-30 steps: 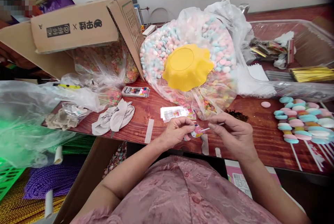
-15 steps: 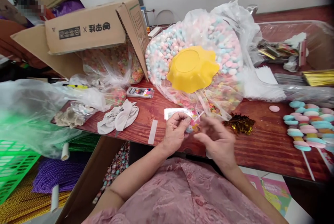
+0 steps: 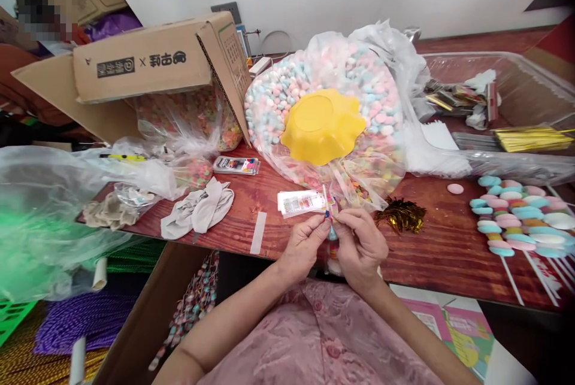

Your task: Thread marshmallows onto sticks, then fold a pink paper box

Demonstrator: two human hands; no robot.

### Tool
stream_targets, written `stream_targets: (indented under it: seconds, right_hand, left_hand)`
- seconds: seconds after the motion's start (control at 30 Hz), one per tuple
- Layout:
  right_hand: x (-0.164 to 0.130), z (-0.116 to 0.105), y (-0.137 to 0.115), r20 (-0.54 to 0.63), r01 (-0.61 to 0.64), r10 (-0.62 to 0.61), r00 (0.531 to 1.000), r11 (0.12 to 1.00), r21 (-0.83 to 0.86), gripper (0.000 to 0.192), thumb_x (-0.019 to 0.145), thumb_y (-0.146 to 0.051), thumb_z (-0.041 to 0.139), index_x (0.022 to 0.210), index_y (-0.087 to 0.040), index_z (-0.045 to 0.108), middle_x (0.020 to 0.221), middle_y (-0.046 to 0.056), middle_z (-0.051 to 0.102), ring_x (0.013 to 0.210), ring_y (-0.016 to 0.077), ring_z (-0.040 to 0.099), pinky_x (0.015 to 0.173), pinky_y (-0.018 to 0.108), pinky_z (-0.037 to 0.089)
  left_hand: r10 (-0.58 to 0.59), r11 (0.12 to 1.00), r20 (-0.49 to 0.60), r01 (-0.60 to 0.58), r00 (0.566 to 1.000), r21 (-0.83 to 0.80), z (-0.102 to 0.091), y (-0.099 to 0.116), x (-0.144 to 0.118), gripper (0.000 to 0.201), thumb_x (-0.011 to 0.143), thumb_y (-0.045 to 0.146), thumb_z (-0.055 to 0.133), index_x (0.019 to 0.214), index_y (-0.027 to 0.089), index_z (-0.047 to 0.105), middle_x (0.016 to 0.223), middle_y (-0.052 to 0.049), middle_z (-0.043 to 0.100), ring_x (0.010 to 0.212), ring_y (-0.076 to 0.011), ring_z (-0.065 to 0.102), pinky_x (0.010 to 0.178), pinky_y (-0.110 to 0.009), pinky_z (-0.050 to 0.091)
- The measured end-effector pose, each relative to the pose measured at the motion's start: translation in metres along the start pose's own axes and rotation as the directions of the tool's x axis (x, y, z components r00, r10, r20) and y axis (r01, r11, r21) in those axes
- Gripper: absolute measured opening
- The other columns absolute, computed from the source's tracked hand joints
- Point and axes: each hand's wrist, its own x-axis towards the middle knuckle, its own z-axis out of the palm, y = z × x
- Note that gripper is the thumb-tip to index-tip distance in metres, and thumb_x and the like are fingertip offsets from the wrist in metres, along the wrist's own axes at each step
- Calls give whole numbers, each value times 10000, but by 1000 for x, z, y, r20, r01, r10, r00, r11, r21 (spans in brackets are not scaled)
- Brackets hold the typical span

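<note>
My left hand [image 3: 302,245] and my right hand [image 3: 362,245] meet at the table's near edge, both pinching a candy skewer [image 3: 332,241] that stands upright between them, its white stick end pointing up. Its lower part is hidden by my fingers. Just beyond the hands lies a small printed packet [image 3: 297,202] and a gold foil tangle [image 3: 401,215]. A big clear bag of pastel candies [image 3: 372,91] with a yellow wavy bowl [image 3: 321,125] upside down on it sits behind.
Finished candy skewers [image 3: 512,217] lie in a row at right, with one loose pink candy [image 3: 455,188]. A cardboard box [image 3: 148,64] overhangs bags of colourful candy at left. White cloth gloves [image 3: 197,208], gold twist ties [image 3: 532,138] and a clear bin [image 3: 525,82] stand around.
My right hand has come in to meet the left, and the skewer has turned from lying sideways between them to standing upright. The view has shifted slightly.
</note>
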Motion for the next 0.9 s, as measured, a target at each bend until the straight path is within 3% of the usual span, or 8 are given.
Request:
stream_targets:
  seconds: [0.1, 0.27, 0.37, 0.43, 0.53, 0.63, 0.73, 0.9]
  right_hand:
    - [-2, 5, 2, -14, 67, -67, 998, 998, -16, 225, 843, -86, 600, 951, -261, 691, 875, 20, 665, 785, 159, 624, 718, 315, 505]
    - [-1, 10, 13, -97, -272, 284, 954, 955, 121, 40, 826, -194, 644, 799, -209, 668, 758, -2, 642, 721, 144, 599, 691, 286, 497]
    - [2, 6, 15, 47, -461, 468, 882, 842, 281, 120, 851, -296, 620, 900, -198, 670, 769, 2, 652, 634, 123, 578, 603, 259, 496]
    - [6, 0, 15, 199, -524, 484, 852, 785, 332, 234, 865, -343, 611, 1050, -207, 656, 858, 21, 666, 623, 115, 565, 582, 255, 495]
    - [12, -11, 12, 336, -483, 385, 860, 828, 286, 168, 796, -317, 697, 920, -203, 687, 868, 28, 657, 700, 133, 578, 634, 266, 499]
    - [15, -16, 10, 248, -375, 316, 916, 894, 247, 122, 755, -224, 716, 668, -193, 637, 707, -3, 598, 692, 136, 560, 646, 264, 473]
    - [11, -13, 11, 170, -282, 251, 953, 939, 197, 110, 770, -184, 683, 680, -202, 623, 699, -8, 594, 674, 135, 560, 624, 265, 462]
    - [7, -13, 16, 222, -175, 167, 961, 984, 18, 103, 839, -157, 601, 750, -210, 602, 672, -12, 591, 583, 127, 546, 543, 262, 454]
  left_hand:
    - [-35, 998, 15, 35, 999, -57, 3, -6, -2, 405, 846, 549, 627, 978, 171, 691, 903, -36, 642, 882, -152, 580, 879, -281, 466]
    - [-37, 996, -3, 37, 999, 85, 6, -8, -5, 365, 852, 527, 627, 868, 163, 623, 755, 11, 553, 661, -81, 488, 642, -201, 431]
    - [-70, 997, -60, 71, 996, 10, 5, -5, -2, 387, 812, 550, 649, 856, 175, 565, 701, 28, 544, 563, -67, 493, 537, -188, 406]
    - [-109, 994, -69, 108, 992, -22, 3, -1, 2, 421, 787, 583, 644, 852, 181, 536, 644, 42, 537, 479, -70, 495, 459, -186, 376]
    - [-167, 985, -1, 167, 986, 45, -1, 6, 7, 460, 756, 614, 653, 822, 175, 530, 562, 64, 497, 394, -58, 449, 392, -176, 315]
    - [-238, 971, 134, 231, 962, 66, -4, 11, 7, 478, 739, 620, 672, 788, 166, 531, 574, 50, 521, 407, -52, 457, 409, -174, 345]
    - [-295, 955, 235, 294, 926, 42, -10, 13, 5, 490, 738, 624, 678, 793, 158, 538, 644, 15, 579, 462, -61, 505, 458, -182, 400]
    - [-393, 916, 300, 400, 869, 42, -23, 12, 1, 487, 721, 596, 708, 796, 145, 541, 675, 1, 592, 479, -48, 485, 466, -171, 359]
